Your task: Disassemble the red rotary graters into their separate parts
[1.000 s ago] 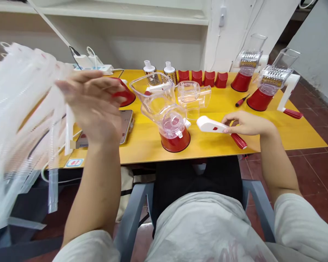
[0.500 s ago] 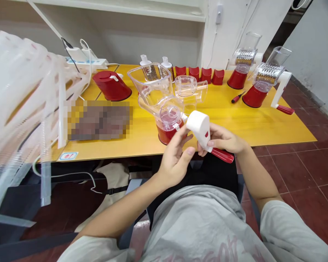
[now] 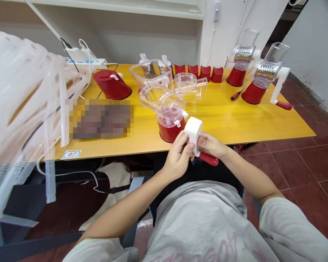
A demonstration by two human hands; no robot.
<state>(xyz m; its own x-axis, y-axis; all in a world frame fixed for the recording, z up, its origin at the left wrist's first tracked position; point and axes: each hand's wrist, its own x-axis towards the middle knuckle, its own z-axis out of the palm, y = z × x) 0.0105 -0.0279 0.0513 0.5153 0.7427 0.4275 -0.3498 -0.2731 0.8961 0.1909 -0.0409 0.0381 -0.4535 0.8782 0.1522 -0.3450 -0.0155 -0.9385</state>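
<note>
A white crank handle with a red grip is between my hands, just in front of the table edge. My left hand grips its left side, thumb and fingertips closed on the white arm. From the right, my right hand holds the same crank, with its fingertips partly hidden behind it. Beyond the crank stands a grater body with a clear plastic hopper on a red base. Another clear plastic housing sits behind it, to the right.
Two assembled drum graters stand at the right, near a screwdriver. Several red pieces line the back beside grater drums. A tilted red base, a blurred-out patch and hanging translucent plastic strips occupy the left.
The crank has moved down and left, and its white arm has turned in my hands. My left fingers have closed onto it; my right hand has shifted left with it.
</note>
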